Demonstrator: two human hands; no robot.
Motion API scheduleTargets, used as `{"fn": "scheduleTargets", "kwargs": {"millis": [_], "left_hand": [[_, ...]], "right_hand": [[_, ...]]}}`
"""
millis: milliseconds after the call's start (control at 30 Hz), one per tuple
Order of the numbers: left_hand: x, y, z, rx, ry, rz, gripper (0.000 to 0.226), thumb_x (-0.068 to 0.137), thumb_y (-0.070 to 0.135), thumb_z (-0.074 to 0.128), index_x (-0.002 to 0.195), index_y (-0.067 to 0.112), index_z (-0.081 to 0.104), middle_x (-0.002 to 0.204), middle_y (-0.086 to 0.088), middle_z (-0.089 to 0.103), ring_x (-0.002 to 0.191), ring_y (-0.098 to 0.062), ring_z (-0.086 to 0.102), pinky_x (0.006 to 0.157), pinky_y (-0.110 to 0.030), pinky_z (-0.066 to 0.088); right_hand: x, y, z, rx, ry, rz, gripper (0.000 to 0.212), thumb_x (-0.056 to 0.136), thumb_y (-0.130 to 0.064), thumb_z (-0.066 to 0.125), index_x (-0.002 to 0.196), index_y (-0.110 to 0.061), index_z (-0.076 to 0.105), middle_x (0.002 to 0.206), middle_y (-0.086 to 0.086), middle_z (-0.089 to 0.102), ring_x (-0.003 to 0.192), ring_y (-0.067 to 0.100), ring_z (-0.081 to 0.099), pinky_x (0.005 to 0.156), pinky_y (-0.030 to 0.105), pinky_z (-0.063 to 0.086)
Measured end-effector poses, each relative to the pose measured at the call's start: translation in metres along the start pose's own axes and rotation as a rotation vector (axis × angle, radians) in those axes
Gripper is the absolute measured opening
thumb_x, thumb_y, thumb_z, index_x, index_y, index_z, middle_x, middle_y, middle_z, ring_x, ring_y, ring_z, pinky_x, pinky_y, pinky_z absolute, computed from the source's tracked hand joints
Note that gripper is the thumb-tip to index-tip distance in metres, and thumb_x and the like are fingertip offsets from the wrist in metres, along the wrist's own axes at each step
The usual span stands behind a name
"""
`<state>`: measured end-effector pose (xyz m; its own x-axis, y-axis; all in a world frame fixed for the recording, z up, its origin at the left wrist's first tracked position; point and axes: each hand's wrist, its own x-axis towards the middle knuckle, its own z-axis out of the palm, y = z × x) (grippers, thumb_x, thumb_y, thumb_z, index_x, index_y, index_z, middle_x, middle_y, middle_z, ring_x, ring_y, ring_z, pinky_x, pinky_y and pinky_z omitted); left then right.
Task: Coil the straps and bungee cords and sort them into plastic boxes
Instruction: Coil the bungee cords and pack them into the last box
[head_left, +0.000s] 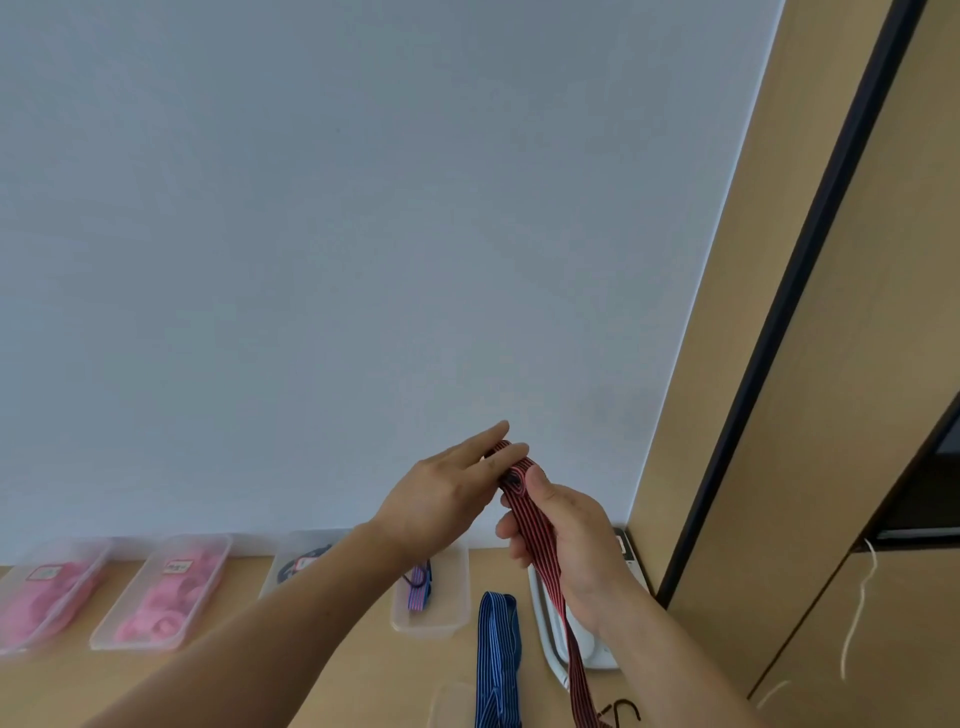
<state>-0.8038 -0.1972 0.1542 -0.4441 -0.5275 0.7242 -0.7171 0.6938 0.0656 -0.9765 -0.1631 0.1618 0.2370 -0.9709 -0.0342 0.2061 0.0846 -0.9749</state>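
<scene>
Red-and-black striped flat bungee cord (577, 670) is held in the air above the tan wooden surface (363, 670), which we judge leaves it free to roll; its rolled end is uppermost, and its long axis runs steeply down and slightly right to a black hook (621, 713). Our right hand (563, 540) curls round the cord, thumb at the roll; our left hand (441, 501) lays straight fingers against the roll, apparently to stop it unwinding; a clear plastic box (415, 631) holding one coiled cord stands below.

Single head cam, wide-angle, aimed fwd & high: mostly wall (363, 234), table (244, 577) only at btm edge.
</scene>
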Motion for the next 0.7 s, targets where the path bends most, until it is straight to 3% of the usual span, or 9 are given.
{"fn": "scheduleTargets", "kwargs": {"millis": [167,200,267,333,400,467,533,633,700], "left_hand": [[-0.001,-0.004,-0.001,-0.005,0.050,0.041,0.053,0.081,-0.008,0.072,0.131,0.010,0.064,0.139,-0.013,0.058,0.105,-0.021,0.070,0.072,-0.028,0.060],[-0.002,-0.003,0.001,-0.117,0.061,-0.080,0.058,0.085,-0.007,0.066,0.138,0.014,0.057,0.144,-0.008,0.054,0.113,-0.016,0.066,0.079,-0.021,0.057],[-0.001,0.003,-0.001,-0.559,-0.016,-0.526,0.062,0.093,0.000,0.053,0.150,0.020,0.038,0.147,-0.001,0.050,0.125,-0.013,0.058,0.089,-0.017,0.052],[0.006,0.006,-0.008,-1.129,-0.161,-0.904,0.047,0.097,0.017,0.045,0.144,0.014,0.047,0.129,-0.007,0.066,0.114,-0.021,0.065,0.088,-0.027,0.055],[0.009,0.009,-0.011,-1.279,-0.308,-0.926,0.044,0.091,0.037,0.047,0.116,0.008,0.068,0.099,-0.010,0.070,0.093,-0.025,0.063,0.088,-0.034,0.055],[0.011,0.014,-0.014,-1.292,-0.285,-0.866,0.042,0.086,0.043,0.058,0.101,0.006,0.072,0.091,-0.013,0.065,0.083,-0.029,0.055,0.085,-0.033,0.055],[0.013,0.016,-0.015,-1.262,-0.210,-0.846,0.038,0.085,0.036,0.066,0.106,0.004,0.068,0.099,-0.009,0.072,0.084,-0.032,0.062,0.085,-0.036,0.055],[0.017,0.017,-0.018,-1.152,-0.127,-0.836,0.036,0.082,0.025,0.069,0.114,0.007,0.063,0.109,-0.009,0.074,0.105,-0.036,0.068,0.094,-0.047,0.053],[0.019,0.018,-0.020,-1.102,-0.116,-0.816,0.037,0.082,0.025,0.068,0.114,0.009,0.062,0.107,-0.010,0.074,0.101,-0.032,0.069,0.089,-0.044,0.055]], "right_hand": [[-0.002,0.000,-0.001,-0.005,-0.028,-0.021,0.056,0.082,-0.045,0.060,0.102,0.007,0.066,0.075,0.016,0.070,0.057,0.019,0.058,0.054,0.029,0.046],[-0.002,0.000,-0.002,-0.003,-0.029,-0.037,0.052,0.082,-0.042,0.062,0.102,0.006,0.066,0.076,0.015,0.070,0.057,0.019,0.059,0.054,0.029,0.046],[-0.001,-0.002,-0.003,-0.014,-0.027,-0.072,0.044,0.084,-0.036,0.063,0.102,0.004,0.067,0.078,0.014,0.072,0.059,0.018,0.059,0.056,0.029,0.047],[0.000,-0.002,-0.004,-0.066,-0.013,-0.098,0.031,0.091,-0.028,0.061,0.100,0.001,0.068,0.081,0.014,0.073,0.061,0.019,0.062,0.057,0.028,0.049],[0.001,-0.001,-0.003,-0.133,-0.003,-0.114,0.020,0.096,-0.020,0.059,0.099,-0.003,0.069,0.083,0.013,0.074,0.064,0.021,0.065,0.058,0.029,0.051],[0.001,0.000,-0.001,-0.174,-0.006,-0.121,0.017,0.097,-0.018,0.058,0.098,-0.006,0.069,0.082,0.011,0.075,0.064,0.022,0.066,0.059,0.031,0.050],[0.002,0.002,0.000,-0.206,0.021,-0.096,0.020,0.097,-0.022,0.059,0.096,-0.005,0.069,0.079,0.011,0.075,0.062,0.022,0.067,0.058,0.032,0.050],[0.003,0.004,-0.002,-0.231,0.078,-0.026,0.031,0.095,-0.028,0.062,0.090,0.002,0.066,0.070,0.013,0.073,0.054,0.021,0.064,0.049,0.028,0.048],[0.002,0.003,-0.003,-0.225,0.068,-0.001,0.031,0.095,-0.028,0.062,0.089,0.003,0.065,0.068,0.014,0.071,0.053,0.022,0.063,0.048,0.027,0.047]]}}
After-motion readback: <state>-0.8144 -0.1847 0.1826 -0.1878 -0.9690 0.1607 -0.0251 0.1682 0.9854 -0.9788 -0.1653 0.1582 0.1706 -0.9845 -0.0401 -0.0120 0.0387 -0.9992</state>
